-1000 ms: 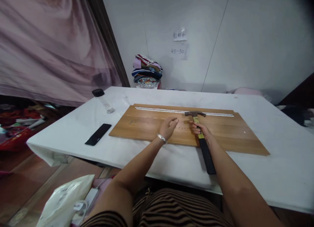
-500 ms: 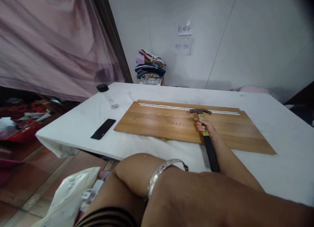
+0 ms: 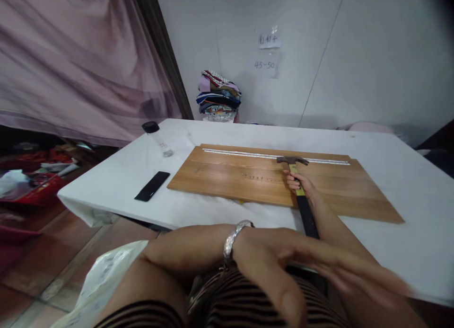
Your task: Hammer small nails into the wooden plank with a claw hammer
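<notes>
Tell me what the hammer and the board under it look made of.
Hammer: the head looks like dark, dull steel, brownish as if rusted; the handle has a yellow section and a matte black grip, probably rubber or plastic. Board: wood, showing grain lines and a slight sheen, possibly varnished or laminate.

The left grip (image 3: pixel 283 266), low in the middle of the frame, is smeared, its fingers (image 3: pixel 376 280) a blur toward the lower right. It covers the bottom end of the hammer (image 3: pixel 305 214) and part of the right forearm (image 3: pixel 329 226). The row of marks (image 3: pixel 260 178) on the board (image 3: pixel 220 174) is too small to tell. The upper wall note (image 3: pixel 269 40) is unreadable. The counter (image 3: pixel 418 209) runs off the right edge, the white bag (image 3: pixel 102 280) off the bottom.
</notes>
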Demonstrator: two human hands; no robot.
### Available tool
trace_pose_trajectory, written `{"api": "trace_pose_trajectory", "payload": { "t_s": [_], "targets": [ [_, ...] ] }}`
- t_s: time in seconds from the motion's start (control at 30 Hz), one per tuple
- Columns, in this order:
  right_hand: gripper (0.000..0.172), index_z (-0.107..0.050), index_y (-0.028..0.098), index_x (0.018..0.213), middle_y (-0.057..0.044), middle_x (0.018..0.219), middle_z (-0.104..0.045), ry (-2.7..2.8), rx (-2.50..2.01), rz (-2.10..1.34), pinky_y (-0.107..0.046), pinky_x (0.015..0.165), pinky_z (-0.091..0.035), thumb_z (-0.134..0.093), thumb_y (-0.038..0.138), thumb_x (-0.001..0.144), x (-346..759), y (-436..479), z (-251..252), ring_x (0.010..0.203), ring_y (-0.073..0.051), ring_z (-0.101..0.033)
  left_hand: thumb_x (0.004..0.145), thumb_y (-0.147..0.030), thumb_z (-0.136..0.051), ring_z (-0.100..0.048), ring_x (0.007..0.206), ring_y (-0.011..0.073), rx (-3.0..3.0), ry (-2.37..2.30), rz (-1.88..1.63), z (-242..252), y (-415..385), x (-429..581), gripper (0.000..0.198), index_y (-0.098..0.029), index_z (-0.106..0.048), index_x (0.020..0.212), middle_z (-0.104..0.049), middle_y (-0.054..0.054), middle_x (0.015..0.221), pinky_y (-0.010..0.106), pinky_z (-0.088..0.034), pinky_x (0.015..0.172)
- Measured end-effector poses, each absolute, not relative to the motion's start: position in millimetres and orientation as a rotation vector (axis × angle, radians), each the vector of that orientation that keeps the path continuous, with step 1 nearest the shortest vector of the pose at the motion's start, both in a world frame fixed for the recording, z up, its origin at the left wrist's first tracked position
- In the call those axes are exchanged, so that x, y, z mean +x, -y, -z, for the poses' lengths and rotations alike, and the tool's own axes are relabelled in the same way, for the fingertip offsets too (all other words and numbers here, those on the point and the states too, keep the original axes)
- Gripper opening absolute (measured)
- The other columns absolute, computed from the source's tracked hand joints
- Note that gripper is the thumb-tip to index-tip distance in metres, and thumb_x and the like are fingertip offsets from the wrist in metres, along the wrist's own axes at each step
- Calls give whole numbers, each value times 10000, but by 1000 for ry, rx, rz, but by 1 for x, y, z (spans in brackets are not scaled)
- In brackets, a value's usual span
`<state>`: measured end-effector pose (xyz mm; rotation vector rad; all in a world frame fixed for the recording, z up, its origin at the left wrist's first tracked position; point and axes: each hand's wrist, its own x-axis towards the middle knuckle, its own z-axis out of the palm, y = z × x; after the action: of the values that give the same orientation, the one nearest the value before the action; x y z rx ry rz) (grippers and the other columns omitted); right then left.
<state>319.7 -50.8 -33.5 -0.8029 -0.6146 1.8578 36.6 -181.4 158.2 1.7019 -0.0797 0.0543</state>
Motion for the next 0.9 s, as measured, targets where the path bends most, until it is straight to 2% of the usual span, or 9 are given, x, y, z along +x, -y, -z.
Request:
{"api": "trace_pose_trajectory", "payload": {
  "t_s": [0.07, 0.13, 0.17, 0.23, 0.33, 0.5, 0.6, 0.7, 0.9],
  "targets": [
    [177, -594, 208, 1060, 93, 631, -379, 637, -802, -1847, -107, 350, -272, -618, 145, 896, 318, 52, 33, 408, -44, -246, 719, -946, -580, -639, 1350, 293, 1591, 5, -78, -141, 168, 30, 1068, -280, -554, 1554, -660, 53, 1467, 378, -524, 1106],
    [176, -590, 215, 1062, 94, 629, -380, 665, -797, -1834, -108, 353, -265, -628, 164, 898, 318, 52, 33, 407, -45, -251, 803, -875, -590, -711, 1230, 295, 1586, -323, -225, -115, 144, 15, 916, -208, -669, 1425, -720, 126, 1374, 431, -523, 1102],
    [175, -589, 216, 1061, 94, 627, -382, 676, -793, -1831, -110, 352, -261, -634, 173, 897, 317, 53, 34, 407, -46, -251, 817, -842, -611, -737, 1158, 288, 1643, -546, -314, -102, 127, 5, 825, -190, -735, 1308, -764, 134, 1286, 435, -543, 1072],
    [176, -592, 214, 1057, 94, 624, -387, 691, -785, -1825, -114, 350, -251, -650, 190, 892, 316, 53, 34, 408, -47, -243, 894, -682, -623, -724, 1160, 265, 1802, -978, -536, -77, 89, -15, 561, -212, -786, 1153, -793, 94, 1223, 418, -527, 1088],
    [168, -603, 204, 1036, 91, 623, -395, 689, -799, -1797, -120, 347, -231, -664, 201, 880, 313, 52, 32, 412, -48, -223, 969, -452, -562, -713, 1159, 264, 1994, -1492, -629, -52, 30, -40, 374, -201, -789, 1128, -794, 94, 1204, 404, -516, 1092],
    [98, -604, 214, 954, 92, 596, -364, 686, -904, -1676, -162, 335, -204, -664, 212, 877, 306, 56, 16, 404, -64, -201, 1011, -370, -469, -555, 1414, 272, 2076, -1862, -390, -27, -31, -47, 481, -133, -669, 1379, -616, 161, 1517, 378, -411, 1188],
    [129, -595, 220, 970, 82, 605, -418, 699, -996, -1628, -176, 347, -237, -679, 241, 874, 298, 68, 0, 406, -67, -260, 1011, -386, -437, -388, 1544, 301, 2117, -1995, -283, -9, -42, -40, 519, -169, -611, 1449, -466, 151, 1651, 487, -326, 1244],
    [225, -573, 222, 993, 75, 622, -491, 764, -1116, -1544, -185, 364, -272, -727, 295, 847, 281, 87, -14, 419, -68, -334, 1016, -438, -389, -350, 1557, 327, 2143, -2057, -248, 7, -41, -35, 548, -192, -597, 1459, -452, 160, 1658, 559, -282, 1250],
    [272, -535, 240, 937, 67, 680, -593, 962, -1244, -1363, -196, 368, -301, -755, 341, 812, 229, 121, -23, 424, -62, -415, 1022, -449, -325, -371, 1526, 340, 2205, -2049, -249, 13, -33, -34, 577, -155, -620, 1422, -484, 185, 1624, 557, -290, 1232]
  ]
}}
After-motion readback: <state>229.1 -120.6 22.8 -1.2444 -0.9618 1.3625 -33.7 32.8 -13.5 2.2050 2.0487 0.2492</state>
